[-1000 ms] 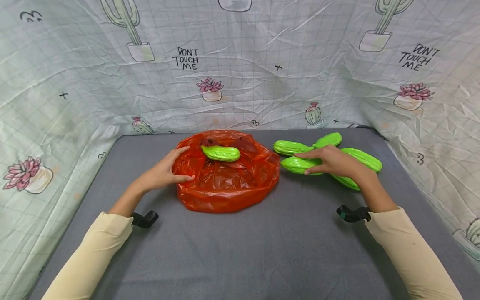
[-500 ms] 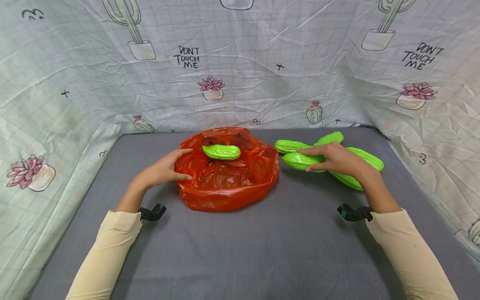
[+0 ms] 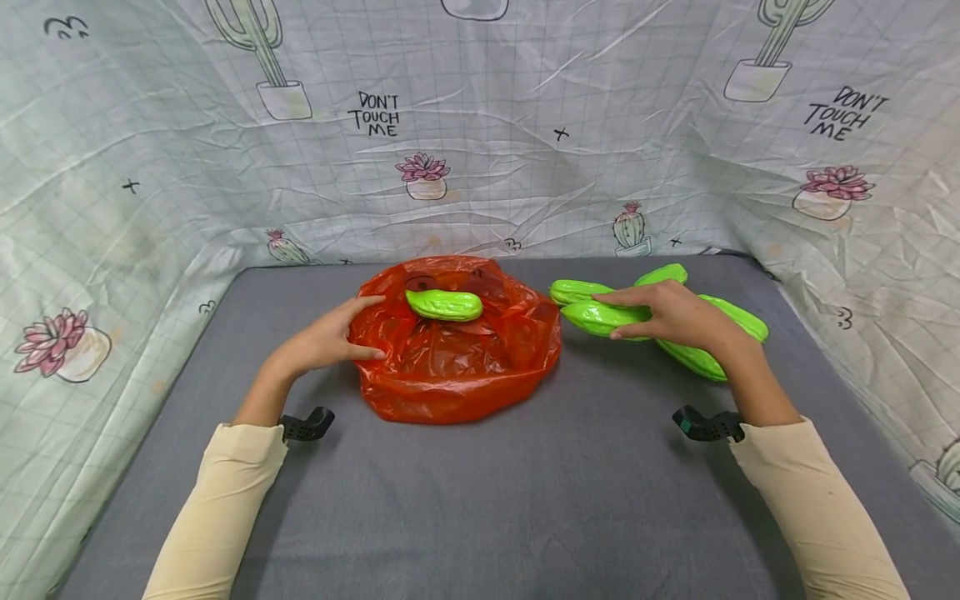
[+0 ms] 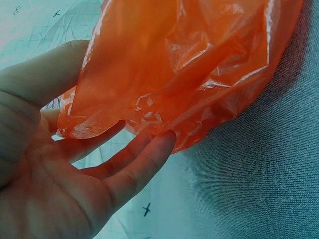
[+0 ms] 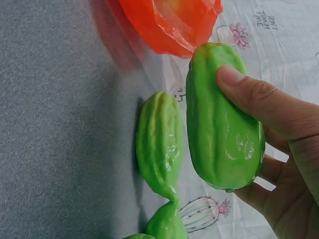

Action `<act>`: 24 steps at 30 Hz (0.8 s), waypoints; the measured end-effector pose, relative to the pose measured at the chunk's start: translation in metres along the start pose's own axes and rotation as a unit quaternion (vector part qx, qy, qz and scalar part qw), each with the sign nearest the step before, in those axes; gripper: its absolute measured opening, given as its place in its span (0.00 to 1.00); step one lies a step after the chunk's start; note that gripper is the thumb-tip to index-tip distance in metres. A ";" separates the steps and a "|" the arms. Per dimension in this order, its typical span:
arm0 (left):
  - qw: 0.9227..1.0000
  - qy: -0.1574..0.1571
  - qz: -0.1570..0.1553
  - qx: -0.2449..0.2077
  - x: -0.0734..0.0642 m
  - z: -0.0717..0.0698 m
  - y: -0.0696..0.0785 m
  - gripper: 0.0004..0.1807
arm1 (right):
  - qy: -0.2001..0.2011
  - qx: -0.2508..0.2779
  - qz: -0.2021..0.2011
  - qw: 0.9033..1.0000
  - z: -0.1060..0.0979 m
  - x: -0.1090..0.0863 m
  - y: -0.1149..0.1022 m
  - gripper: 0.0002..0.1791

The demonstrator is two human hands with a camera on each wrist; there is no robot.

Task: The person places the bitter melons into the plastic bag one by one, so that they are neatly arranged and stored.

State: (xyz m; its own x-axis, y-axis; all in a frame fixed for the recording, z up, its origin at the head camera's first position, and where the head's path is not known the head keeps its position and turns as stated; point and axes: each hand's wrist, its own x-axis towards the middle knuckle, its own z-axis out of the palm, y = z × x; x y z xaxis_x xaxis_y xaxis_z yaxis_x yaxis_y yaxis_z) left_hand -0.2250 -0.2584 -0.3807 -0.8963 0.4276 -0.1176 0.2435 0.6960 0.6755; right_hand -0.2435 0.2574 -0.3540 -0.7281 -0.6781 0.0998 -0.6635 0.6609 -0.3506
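An orange-red plastic bag (image 3: 450,392) lies spread with its mouth facing up, and one shiny green bitter melon (image 3: 444,306) rests inside it. At the bag's left side, my left hand (image 3: 326,337) holds the rim, thumb and fingers bent around the thin film (image 4: 169,64). My right hand (image 3: 678,315) grips another bitter melon (image 5: 224,124) between thumb and fingers, its tip pointing at the bag's right edge. Beneath and behind that hand, several more bitter melons lie on the table, among them one at the back (image 3: 573,291) and one at the right (image 3: 738,317).
A grey cloth-covered table (image 3: 480,517) extends in front of the bag. Patterned fabric walls (image 3: 510,167) with cactus prints enclose the back and both sides. A black wrist mount (image 3: 705,425) sticks out from under the right arm, and another (image 3: 307,425) from the left.
The right hand has closed on the front bitter melon and raised it slightly, turning its tip toward the bag. My left hand stays at the bag's rim, its forearm shifted a little to the right.
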 end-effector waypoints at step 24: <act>0.999 0.002 0.033 0.005 -0.003 0.002 0.000 0.38 | 0.025 0.007 -0.007 1.000 -0.013 0.018 -0.030 0.34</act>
State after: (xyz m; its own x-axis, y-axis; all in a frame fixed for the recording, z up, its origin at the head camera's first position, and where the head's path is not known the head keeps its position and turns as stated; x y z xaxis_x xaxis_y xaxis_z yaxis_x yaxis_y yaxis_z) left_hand -0.2219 -0.2584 -0.3816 -0.8793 0.4710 -0.0708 0.3059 0.6723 0.6741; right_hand -0.2392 0.2301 -0.3293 -0.7265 -0.6703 0.1512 -0.6717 0.6464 -0.3620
